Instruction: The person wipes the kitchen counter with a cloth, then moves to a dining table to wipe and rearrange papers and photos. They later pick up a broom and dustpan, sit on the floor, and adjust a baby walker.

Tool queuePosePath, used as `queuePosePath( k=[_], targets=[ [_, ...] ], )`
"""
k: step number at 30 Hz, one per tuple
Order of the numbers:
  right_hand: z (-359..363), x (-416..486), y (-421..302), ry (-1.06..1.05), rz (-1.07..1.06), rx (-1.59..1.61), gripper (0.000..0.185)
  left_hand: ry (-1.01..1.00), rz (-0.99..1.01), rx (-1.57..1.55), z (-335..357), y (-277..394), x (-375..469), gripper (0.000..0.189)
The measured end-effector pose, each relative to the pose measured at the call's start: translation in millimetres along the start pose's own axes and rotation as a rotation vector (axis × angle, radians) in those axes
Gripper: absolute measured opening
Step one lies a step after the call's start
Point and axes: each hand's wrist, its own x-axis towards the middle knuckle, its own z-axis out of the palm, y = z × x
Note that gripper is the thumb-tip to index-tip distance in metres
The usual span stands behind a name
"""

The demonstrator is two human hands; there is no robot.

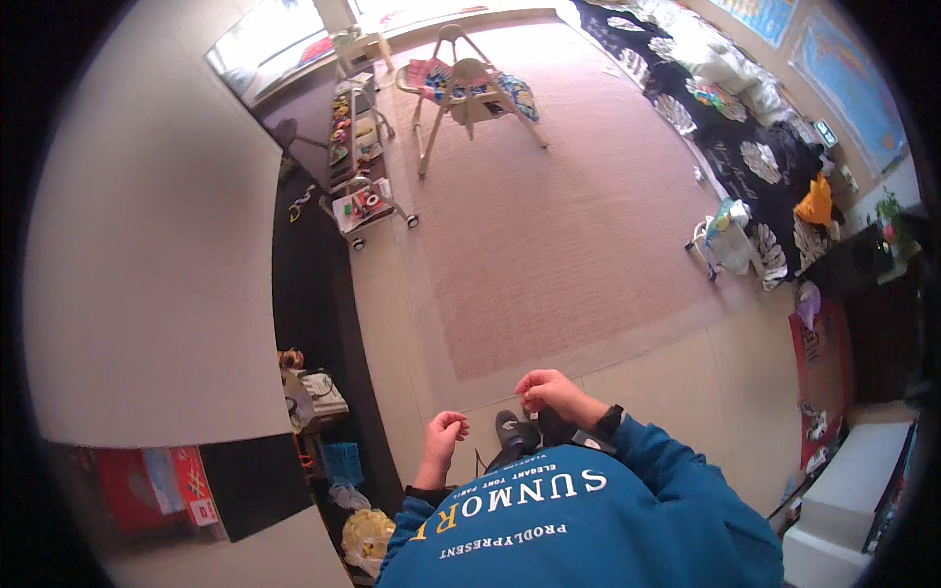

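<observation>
Low in the head view, my left hand (445, 437) is raised in front of my body with loosely curled fingers and no object in it. To its right my right hand (545, 389), with a dark band at the wrist, also hangs in the air with bent fingers and touches nothing that I can see. The hands are apart. Beneath them are my dark shoes (509, 430) on pale floor tiles, near the edge of a large pink rug (544, 242). My blue sweatshirt (588, 507) bears printed writing.
A folding high chair (470, 88) stands on the rug's far part. Left of it is a wheeled rack (342, 147) with small items. A bed with a dark patterned cover (720, 147) lines the right side, a small wheeled stand (728, 246) beside it. White boxes (845, 485) stand lower right.
</observation>
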Motion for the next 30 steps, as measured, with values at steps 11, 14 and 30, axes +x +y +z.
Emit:
queuePosePath(
  k=[11,14,30],
  targets=[
    [-164.9,69.6,-66.2,-0.098,0.032,0.105,0.014,0.056,-0.099,0.018,99.9,38.6,129.0,0.014],
    [-266.2,96.3,-96.8,-0.077,0.034,0.205,0.014,0.098,-0.158,0.077,173.1,67.9,196.0,0.014],
    [-637.0,153.1,-294.4,0.258,-0.139,0.224,0.014,-0.201,-0.071,0.242,472.9,288.4,488.5,0.015]
  ],
)
